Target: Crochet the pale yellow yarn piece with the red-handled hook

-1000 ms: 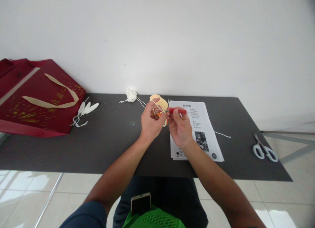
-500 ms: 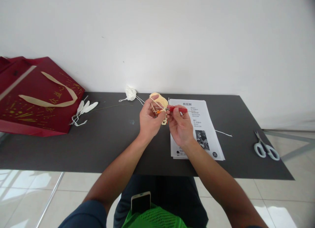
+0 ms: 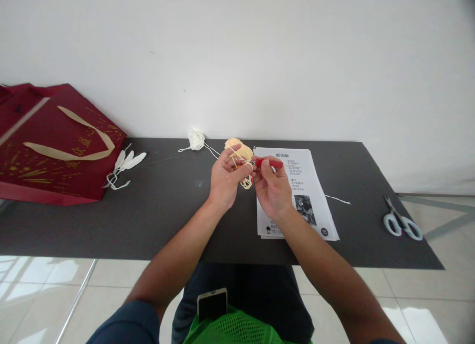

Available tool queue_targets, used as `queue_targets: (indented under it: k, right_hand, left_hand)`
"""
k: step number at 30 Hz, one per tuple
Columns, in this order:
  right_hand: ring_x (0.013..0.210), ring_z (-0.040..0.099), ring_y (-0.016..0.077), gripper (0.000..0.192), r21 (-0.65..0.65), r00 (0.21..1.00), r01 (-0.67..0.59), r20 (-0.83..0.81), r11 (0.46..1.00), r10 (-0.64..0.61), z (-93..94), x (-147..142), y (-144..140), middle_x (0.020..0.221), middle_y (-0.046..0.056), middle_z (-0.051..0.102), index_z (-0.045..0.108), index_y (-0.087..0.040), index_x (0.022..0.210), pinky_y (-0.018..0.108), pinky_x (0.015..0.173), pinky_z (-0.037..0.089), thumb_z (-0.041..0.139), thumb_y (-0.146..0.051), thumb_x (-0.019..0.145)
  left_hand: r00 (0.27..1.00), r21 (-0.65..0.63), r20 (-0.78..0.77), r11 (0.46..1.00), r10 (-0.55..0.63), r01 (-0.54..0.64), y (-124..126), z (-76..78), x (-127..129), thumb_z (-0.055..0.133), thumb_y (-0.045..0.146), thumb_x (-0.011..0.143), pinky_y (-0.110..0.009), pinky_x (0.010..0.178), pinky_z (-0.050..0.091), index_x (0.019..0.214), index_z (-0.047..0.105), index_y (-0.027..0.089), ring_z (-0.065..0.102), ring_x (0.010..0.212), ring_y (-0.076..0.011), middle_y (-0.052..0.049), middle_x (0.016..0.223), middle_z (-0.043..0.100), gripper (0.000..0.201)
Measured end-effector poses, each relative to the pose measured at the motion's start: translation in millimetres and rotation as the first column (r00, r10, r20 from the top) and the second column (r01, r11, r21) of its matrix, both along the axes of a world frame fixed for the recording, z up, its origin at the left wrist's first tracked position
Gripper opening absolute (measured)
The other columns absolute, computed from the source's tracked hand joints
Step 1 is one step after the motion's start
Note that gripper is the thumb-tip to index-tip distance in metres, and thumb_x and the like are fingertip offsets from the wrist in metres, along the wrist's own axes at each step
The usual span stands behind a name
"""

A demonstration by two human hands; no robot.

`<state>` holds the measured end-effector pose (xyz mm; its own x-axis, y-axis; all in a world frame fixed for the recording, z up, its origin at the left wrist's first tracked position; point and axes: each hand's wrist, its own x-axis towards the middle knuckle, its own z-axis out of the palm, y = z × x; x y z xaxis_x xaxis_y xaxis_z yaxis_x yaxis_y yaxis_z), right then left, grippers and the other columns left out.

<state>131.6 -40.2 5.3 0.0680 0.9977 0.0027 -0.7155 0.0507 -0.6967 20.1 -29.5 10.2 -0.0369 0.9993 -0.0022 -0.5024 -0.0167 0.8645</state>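
My right hand (image 3: 273, 188) grips the red handle of a crochet hook (image 3: 270, 163), whose metal shaft points left toward my other hand. Pale yellow yarn (image 3: 247, 181) hangs in loops between the two hands, and my left hand (image 3: 226, 178) is closed on it, with strands running over its fingers. A bit of orange shows among those fingers, too small to make out. Just behind the hands lies a ball of pale yellow yarn (image 3: 241, 148), partly covered by my left fingers. The hook's tip is at the yarn by my left thumb.
Printed sheets (image 3: 299, 185) lie under my right hand. White scissors (image 3: 403, 222) rest near the table's right end. A white yarn ball (image 3: 196, 139) sits by the wall. Small white crocheted pieces (image 3: 128, 161) lie beside a red gift bag (image 3: 67, 146) at left. A phone (image 3: 212, 304) is at my lap.
The hook has shifted slightly and its shaft now reaches further left over the yarn. My left thumb and fingers have moved a little; both hands keep their hold.
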Motion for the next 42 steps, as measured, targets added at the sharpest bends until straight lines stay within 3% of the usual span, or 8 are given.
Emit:
queue_targets:
  k: [5, 14, 21, 42]
  right_hand:
    - [0.077, 0.069, 0.0084, 0.016, 0.019, 1.0, -0.011, 0.001, 1.0, 0.011, -0.7, -0.2, -0.6, 0.096, -0.004, 0.08, 0.068, -0.026, 0.091, 0.022, 0.074, 0.059, 0.08, -0.034, 0.086]
    - [0.076, 0.068, 0.0102, 0.017, 0.073, 0.998, 0.0, 0.055, 0.997, -0.004, -1.4, 2.0, -0.1, 0.092, -0.004, 0.078, 0.067, -0.027, 0.091, 0.026, 0.074, 0.061, 0.081, -0.035, 0.085]
    - [0.077, 0.067, 0.0085, 0.018, 0.11, 0.996, 0.041, 0.07, 0.993, -0.049, -1.6, 4.9, 1.4, 0.093, -0.004, 0.077, 0.066, -0.027, 0.09, 0.023, 0.074, 0.059, 0.082, -0.034, 0.083]
    - [0.073, 0.065, 0.0109, 0.016, 0.299, 0.956, 0.187, 0.163, 0.936, -0.243, -3.9, 9.8, 4.3, 0.088, -0.004, 0.075, 0.064, -0.028, 0.092, 0.028, 0.072, 0.054, 0.079, -0.028, 0.086]
  left_hand:
    - [1.0, 0.04, -0.016, 0.999, 0.026, -0.026, -0.5, 0.0, 2.0, 0.085, 0.015, 0.067, -0.024, 0.072, 0.056, 0.123, 0.063, 0.022, 0.07, 0.073, -0.0109, 0.003, 0.083, 0.068, 0.06]
    - [0.933, 0.236, -0.269, 0.956, 0.239, -0.177, -6.8, 1.7, 4.2, 0.077, 0.016, 0.076, -0.024, 0.071, 0.056, 0.127, 0.06, 0.022, 0.068, 0.074, -0.0118, 0.001, 0.084, 0.069, 0.055]
    - [0.89, 0.346, -0.316, 0.914, 0.328, -0.214, -7.4, 0.5, 3.8, 0.074, 0.013, 0.077, -0.025, 0.076, 0.055, 0.123, 0.062, 0.022, 0.067, 0.079, -0.012, 0.002, 0.084, 0.066, 0.049]
    - [0.907, 0.292, -0.263, 0.923, 0.328, -0.249, -5.9, 2.8, 1.7, 0.079, 0.017, 0.075, -0.023, 0.068, 0.05, 0.117, 0.063, 0.022, 0.062, 0.071, -0.0095, 0.003, 0.082, 0.065, 0.045]
